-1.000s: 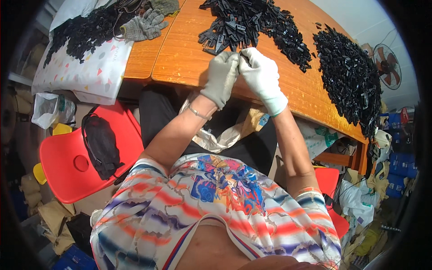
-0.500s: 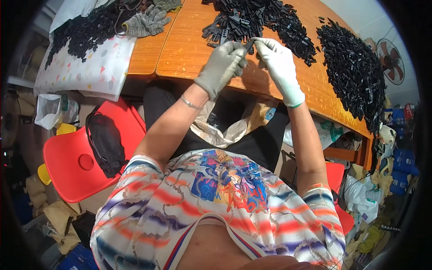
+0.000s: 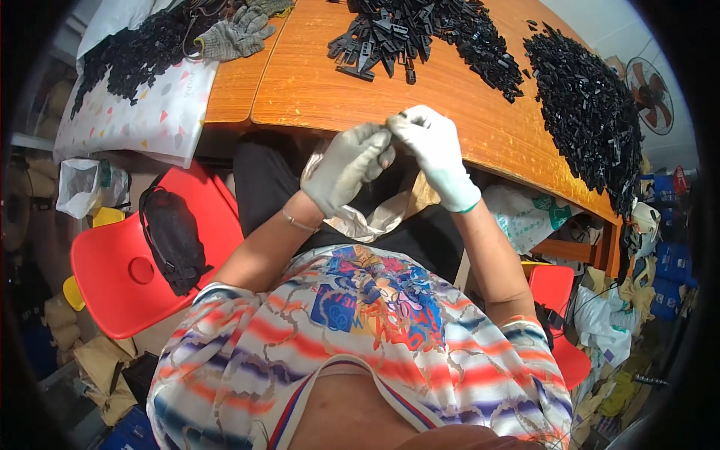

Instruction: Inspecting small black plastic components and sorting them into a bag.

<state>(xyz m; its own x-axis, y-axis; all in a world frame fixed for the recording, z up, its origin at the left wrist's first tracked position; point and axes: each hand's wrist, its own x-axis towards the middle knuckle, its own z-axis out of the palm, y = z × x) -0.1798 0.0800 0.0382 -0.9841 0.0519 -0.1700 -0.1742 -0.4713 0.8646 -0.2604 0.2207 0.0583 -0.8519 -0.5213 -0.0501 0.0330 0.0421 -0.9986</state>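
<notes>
Fingers curled, the gloved left hand [image 3: 345,169] and right hand [image 3: 433,146] meet at the near edge of the desk [image 3: 307,97], mostly hiding a small dark piece [image 3: 392,140] between them; which hand grips it, I cannot tell. The picture's top cuts off the middle black pile [image 3: 409,31]; bare desk separates it from the hands.
</notes>
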